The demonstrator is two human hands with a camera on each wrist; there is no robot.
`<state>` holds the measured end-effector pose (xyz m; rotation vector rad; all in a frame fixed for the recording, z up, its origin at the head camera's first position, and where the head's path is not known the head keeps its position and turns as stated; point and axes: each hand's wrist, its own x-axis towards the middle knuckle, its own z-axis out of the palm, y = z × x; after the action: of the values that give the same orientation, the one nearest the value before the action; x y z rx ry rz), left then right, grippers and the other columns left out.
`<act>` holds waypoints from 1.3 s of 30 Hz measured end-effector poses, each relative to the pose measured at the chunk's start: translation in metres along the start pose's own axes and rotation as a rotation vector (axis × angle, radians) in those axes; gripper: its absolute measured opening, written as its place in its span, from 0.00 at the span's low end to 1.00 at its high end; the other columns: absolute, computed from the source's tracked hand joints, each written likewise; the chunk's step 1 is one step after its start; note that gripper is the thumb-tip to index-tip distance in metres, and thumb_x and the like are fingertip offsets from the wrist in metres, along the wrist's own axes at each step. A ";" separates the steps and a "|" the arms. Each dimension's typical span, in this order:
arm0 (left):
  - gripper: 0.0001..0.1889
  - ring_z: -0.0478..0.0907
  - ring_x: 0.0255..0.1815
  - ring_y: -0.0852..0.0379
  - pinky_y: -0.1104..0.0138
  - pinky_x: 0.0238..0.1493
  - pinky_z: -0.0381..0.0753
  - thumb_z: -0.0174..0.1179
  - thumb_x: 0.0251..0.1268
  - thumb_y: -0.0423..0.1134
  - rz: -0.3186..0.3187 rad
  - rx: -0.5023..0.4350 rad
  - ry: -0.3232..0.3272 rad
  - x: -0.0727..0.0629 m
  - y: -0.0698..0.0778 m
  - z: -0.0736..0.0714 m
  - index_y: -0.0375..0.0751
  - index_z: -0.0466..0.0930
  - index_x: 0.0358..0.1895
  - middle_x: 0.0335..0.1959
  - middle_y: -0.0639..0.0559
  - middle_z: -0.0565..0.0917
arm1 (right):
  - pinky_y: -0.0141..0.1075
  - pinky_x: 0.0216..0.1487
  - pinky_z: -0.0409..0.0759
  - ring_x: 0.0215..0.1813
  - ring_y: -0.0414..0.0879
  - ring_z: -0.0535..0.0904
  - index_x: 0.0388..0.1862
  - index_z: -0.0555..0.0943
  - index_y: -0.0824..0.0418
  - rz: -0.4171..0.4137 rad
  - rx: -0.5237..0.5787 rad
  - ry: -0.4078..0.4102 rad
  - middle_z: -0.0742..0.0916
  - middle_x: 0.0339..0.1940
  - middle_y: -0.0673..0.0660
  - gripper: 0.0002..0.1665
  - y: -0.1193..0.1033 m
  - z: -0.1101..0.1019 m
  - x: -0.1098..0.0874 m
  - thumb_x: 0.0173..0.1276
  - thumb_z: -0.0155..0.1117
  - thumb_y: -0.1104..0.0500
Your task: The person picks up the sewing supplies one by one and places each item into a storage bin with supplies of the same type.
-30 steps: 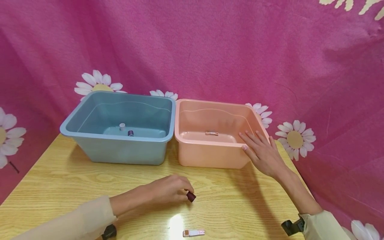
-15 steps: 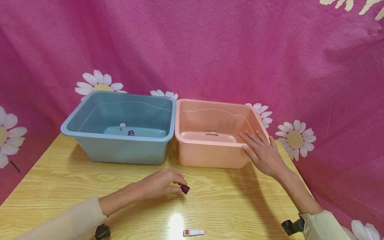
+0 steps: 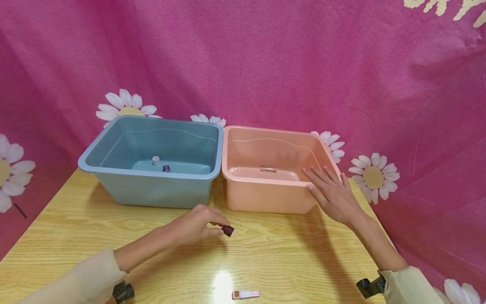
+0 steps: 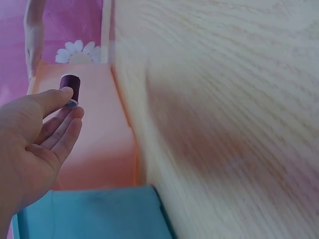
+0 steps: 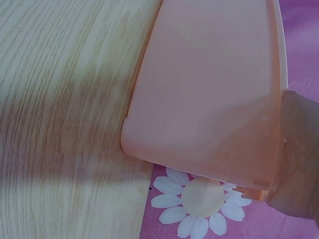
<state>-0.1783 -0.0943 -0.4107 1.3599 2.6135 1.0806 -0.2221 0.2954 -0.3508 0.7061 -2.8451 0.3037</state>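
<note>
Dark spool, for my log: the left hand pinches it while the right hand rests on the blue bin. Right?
Wrong bin: the head view shows the right hand resting on the pink bin. The left hand does pinch the dark spool.

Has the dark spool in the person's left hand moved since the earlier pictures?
Yes: in the head view, the left hand has carried the spool forward and left, closer to the blue bin, which has stayed put.

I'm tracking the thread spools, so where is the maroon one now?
In the head view, the maroon spool is low and just left of centre, pinched by the left hand over the table, in front of the blue bin and pink bin.
</note>
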 end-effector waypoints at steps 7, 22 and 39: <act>0.11 0.82 0.47 0.63 0.67 0.49 0.81 0.69 0.61 0.30 -0.028 -0.028 0.025 -0.003 0.003 -0.010 0.43 0.90 0.46 0.45 0.57 0.87 | 0.72 0.68 0.37 0.77 0.68 0.51 0.80 0.61 0.46 0.006 -0.001 -0.005 0.65 0.77 0.61 0.31 0.000 0.000 0.000 0.82 0.44 0.44; 0.14 0.82 0.39 0.57 0.64 0.39 0.84 0.73 0.55 0.27 -0.037 -0.007 0.180 -0.011 0.012 -0.027 0.39 0.89 0.46 0.40 0.56 0.85 | 0.72 0.69 0.37 0.77 0.68 0.50 0.80 0.60 0.46 0.009 0.003 -0.011 0.65 0.77 0.62 0.31 -0.001 -0.001 0.000 0.82 0.44 0.44; 0.15 0.78 0.32 0.62 0.71 0.26 0.75 0.76 0.48 0.24 0.054 0.049 0.361 -0.013 0.018 -0.065 0.39 0.90 0.42 0.34 0.58 0.85 | 0.72 0.68 0.39 0.77 0.68 0.52 0.80 0.62 0.47 -0.010 0.000 0.008 0.67 0.76 0.63 0.31 0.000 0.000 0.000 0.82 0.45 0.45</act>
<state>-0.1771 -0.1338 -0.3550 1.3646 2.8778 1.3983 -0.2218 0.2953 -0.3506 0.7170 -2.8333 0.3044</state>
